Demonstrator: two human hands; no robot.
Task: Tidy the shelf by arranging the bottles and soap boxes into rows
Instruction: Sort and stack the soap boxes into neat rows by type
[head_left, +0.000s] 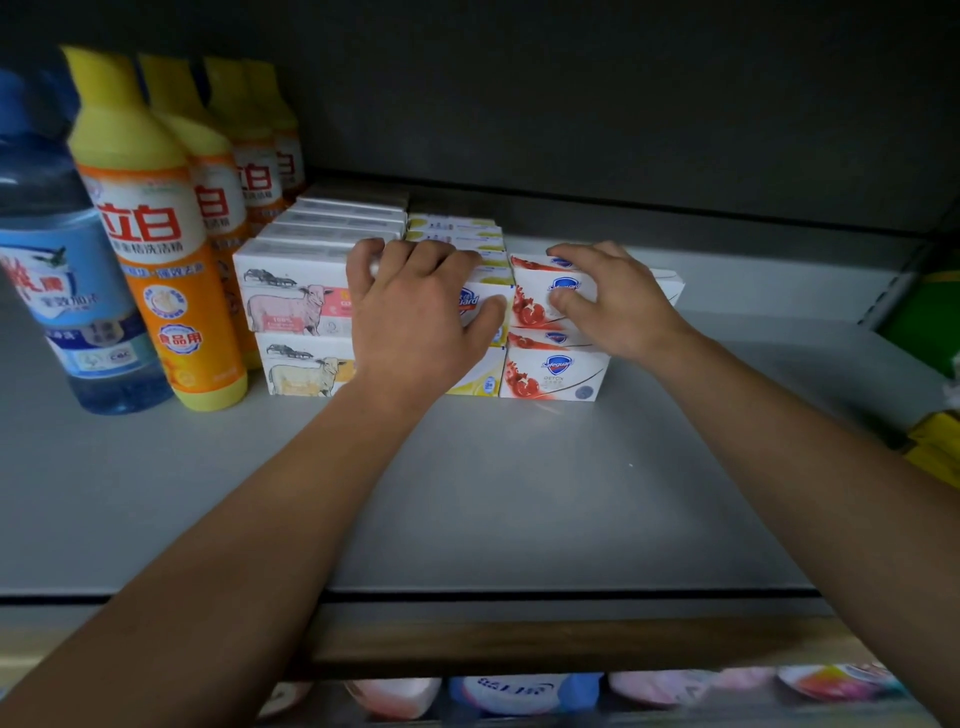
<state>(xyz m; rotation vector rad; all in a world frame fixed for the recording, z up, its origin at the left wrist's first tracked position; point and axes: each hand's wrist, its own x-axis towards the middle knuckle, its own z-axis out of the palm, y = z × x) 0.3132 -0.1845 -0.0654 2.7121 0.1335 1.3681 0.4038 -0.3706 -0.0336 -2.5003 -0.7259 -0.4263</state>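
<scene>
The red soap box (540, 291) sits on top of another red box (550, 371), near the middle of the grey shelf (519, 493). The right hand (618, 306) lies over it with bent fingers on its top and the thumb on its front, so it holds the box. The arm reaches in from the lower right. The box is a small cardboard block with flat sides; its front faces the person and its long side runs back toward the dark wall.

Just left of the red soap box stands the yellow soap box stack (480, 312). The left hand (410, 306) covers it, fingers curled over the top and thumb pressed on the front (it grips the upper box).

Further left are white boxes with a sheep picture (296, 306), stacked two high in a row going back. Left of those stand smooth plastic yellow bottles (156, 234) in a line, and a blue bottle (67, 291) beside them.
</scene>
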